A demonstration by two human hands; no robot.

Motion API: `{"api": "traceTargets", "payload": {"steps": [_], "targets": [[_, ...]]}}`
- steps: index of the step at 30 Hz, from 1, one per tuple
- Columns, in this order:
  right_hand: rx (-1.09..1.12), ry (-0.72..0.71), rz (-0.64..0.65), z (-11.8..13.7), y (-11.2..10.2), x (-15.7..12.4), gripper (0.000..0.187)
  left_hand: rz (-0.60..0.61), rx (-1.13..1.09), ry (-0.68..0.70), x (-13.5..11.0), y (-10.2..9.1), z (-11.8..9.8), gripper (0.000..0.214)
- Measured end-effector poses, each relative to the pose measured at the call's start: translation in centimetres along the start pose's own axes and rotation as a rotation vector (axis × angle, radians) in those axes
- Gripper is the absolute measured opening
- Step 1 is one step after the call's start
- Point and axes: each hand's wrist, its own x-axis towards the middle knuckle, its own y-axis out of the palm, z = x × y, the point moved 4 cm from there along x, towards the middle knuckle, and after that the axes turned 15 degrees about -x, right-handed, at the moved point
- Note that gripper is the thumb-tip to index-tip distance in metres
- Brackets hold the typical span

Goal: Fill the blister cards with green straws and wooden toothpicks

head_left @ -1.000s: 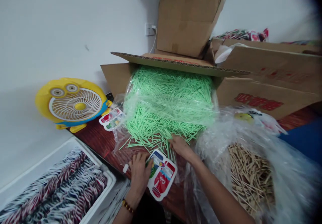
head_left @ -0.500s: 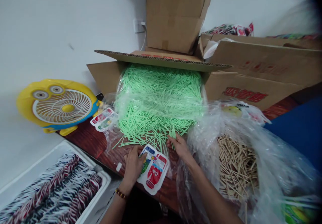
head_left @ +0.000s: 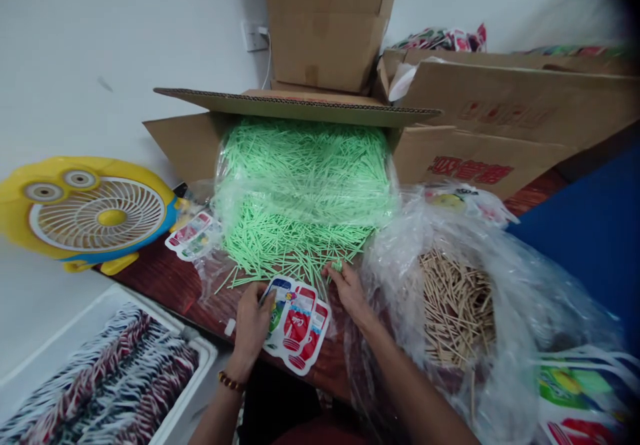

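Note:
My left hand (head_left: 254,316) is closed on flat printed pouches (head_left: 299,321) shaped like drink bottles, with red "Cola" and green pictures. At least two of them overlap, fanned to the right. My right hand (head_left: 349,291), a short way to the right, pinches a small bunch of thin green sticks (head_left: 337,266), their ends showing above the fingers. Just beyond both hands, a heap of loose green sticks (head_left: 295,231) spills from a clear plastic liner in an open cardboard box (head_left: 185,145) onto the dark wooden table (head_left: 167,285).
Left of the box stand a yellow cartoon fan (head_left: 111,217) and another printed pouch (head_left: 193,237). A white foam box (head_left: 206,358) at lower left holds rows of filled packets. On the right, a clear plastic bag (head_left: 520,298) surrounds brown sticks (head_left: 455,311). Cardboard boxes (head_left: 500,108) stand behind.
The pouches in my left hand have fanned apart, so a second red one shows on the right. My right hand has turned its green bunch so the ends face me. The view has shifted right.

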Motion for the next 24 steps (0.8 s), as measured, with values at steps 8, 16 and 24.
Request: {"api": "traceTargets", "payload": {"steps": [8, 16, 24], "targets": [[-0.007, 0.0, 0.005, 0.0, 0.1, -0.3, 0.018, 0.035, -0.265, -0.123, 0.0, -1.3, -0.5, 0.029], [0.092, 0.065, -0.039, -0.3, -0.3, -0.4, 0.028, 0.06, -0.769, -0.38, -1.0, -1.4, -1.3, 0.038], [0.194, 0.076, -0.042, -0.4, 0.1, -0.8, 0.016, 0.136, -0.751, -0.42, -2.2, -0.7, -1.9, 0.033]]}}
